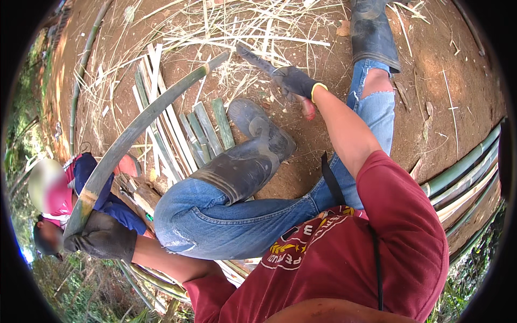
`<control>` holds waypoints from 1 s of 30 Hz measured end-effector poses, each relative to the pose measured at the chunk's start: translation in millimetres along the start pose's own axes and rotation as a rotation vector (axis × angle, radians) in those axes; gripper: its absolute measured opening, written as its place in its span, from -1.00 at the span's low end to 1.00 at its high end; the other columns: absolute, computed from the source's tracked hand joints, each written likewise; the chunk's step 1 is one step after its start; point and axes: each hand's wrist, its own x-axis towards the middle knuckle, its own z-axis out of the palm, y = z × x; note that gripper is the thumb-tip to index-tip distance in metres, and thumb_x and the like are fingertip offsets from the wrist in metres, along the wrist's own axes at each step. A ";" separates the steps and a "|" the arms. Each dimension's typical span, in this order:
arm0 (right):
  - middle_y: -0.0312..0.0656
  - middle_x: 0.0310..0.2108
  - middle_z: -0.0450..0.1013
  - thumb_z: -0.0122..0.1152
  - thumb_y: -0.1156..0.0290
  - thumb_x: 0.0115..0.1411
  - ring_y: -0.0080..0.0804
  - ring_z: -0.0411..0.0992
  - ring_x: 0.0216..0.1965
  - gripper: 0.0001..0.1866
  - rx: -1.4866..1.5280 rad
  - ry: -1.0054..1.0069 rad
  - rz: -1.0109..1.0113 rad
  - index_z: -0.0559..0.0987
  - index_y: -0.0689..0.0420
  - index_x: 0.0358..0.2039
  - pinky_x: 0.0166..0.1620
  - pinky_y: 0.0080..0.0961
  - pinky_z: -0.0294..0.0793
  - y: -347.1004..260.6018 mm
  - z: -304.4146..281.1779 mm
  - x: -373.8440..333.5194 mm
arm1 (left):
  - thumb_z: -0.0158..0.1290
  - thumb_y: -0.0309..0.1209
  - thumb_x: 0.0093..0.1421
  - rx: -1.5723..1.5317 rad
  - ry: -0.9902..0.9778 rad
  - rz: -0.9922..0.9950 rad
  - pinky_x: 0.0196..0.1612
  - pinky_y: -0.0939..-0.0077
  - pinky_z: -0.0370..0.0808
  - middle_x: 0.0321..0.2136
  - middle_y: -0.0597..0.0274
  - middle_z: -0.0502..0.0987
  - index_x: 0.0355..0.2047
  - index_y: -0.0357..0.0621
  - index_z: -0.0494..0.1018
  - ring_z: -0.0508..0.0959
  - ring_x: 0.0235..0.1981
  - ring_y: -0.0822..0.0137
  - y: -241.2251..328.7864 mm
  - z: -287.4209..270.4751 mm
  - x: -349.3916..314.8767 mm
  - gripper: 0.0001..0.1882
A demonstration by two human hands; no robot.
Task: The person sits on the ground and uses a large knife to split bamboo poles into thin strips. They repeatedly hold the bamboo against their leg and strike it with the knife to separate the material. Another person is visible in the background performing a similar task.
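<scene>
Wrapping round the near, left end of the bamboo length (139,126), the left hand (102,237) in its dark glove had a closed grip just below a node. The right hand (295,82), also gloved, was closed on a long-bladed knife (256,60), whose blade pointed far and left, its tip just beside the bamboo's far end. The bamboo ran from that left grip across to the far middle, over a row of split pieces (202,129); whether it touched them could not be told. It looked stiff and springy, fairly light for its length, though its reach likely made the far end tip-heavy; part of its bow may have come from the lens. Its smooth rind was probably slippery, its edges perhaps sharp, so the gloves seemed apt. The node by the left hand looked a sound stop against sliding, and the middle a better place for balance. Further out lay the person's bent left boot (242,167), pale shavings (264,29) on the far ground, stacked poles (463,172) at the right and another person (116,207) at the left
</scene>
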 end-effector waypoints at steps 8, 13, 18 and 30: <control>-0.31 -0.50 0.35 0.22 0.25 0.20 -0.46 0.37 -0.51 -0.70 1.070 0.273 -0.291 0.44 0.17 -0.19 -0.42 -0.50 0.48 -37.8 -23.9 -9.0 | -0.04 -0.47 0.27 0.517 -0.132 0.161 0.19 0.17 0.41 0.00 -0.05 0.44 0.11 -0.32 0.27 0.47 0.06 0.09 -12.5 -29.0 0.8 -0.60; -0.33 -0.45 0.38 0.21 0.27 0.27 -0.53 0.40 -0.46 -0.65 1.367 0.109 -0.603 0.43 0.18 -0.03 -0.32 -0.55 0.47 -90.6 -77.1 -38.1 | -0.08 -0.17 0.40 0.011 0.145 -0.264 0.12 0.19 0.48 -0.13 0.06 0.48 -0.05 -0.19 0.35 0.51 -0.04 0.15 -12.1 -21.5 -2.5 -0.67; -0.25 -0.40 0.43 0.22 0.27 0.23 -0.44 0.49 -0.35 -0.60 0.785 0.322 -0.242 0.46 0.22 0.00 -0.19 -0.50 0.55 -98.2 -59.8 -50.1 | 0.00 -0.04 0.34 -0.084 0.072 -0.250 -0.03 0.19 0.54 -0.25 0.19 0.47 -0.09 -0.16 0.34 0.53 -0.18 0.21 -0.4 -10.8 -10.9 -0.58; -0.11 -0.06 0.51 0.32 0.09 0.16 -0.16 0.44 0.05 -0.58 -0.508 0.277 -1.080 0.59 0.00 -0.02 0.13 -0.28 0.43 -162.8 84.1 -7.5 | 0.11 0.33 0.04 -0.829 -0.064 -0.445 -0.48 0.53 0.19 -0.76 0.51 0.21 -0.45 -0.06 0.42 0.20 -0.70 0.53 20.8 -7.0 -13.0 -0.37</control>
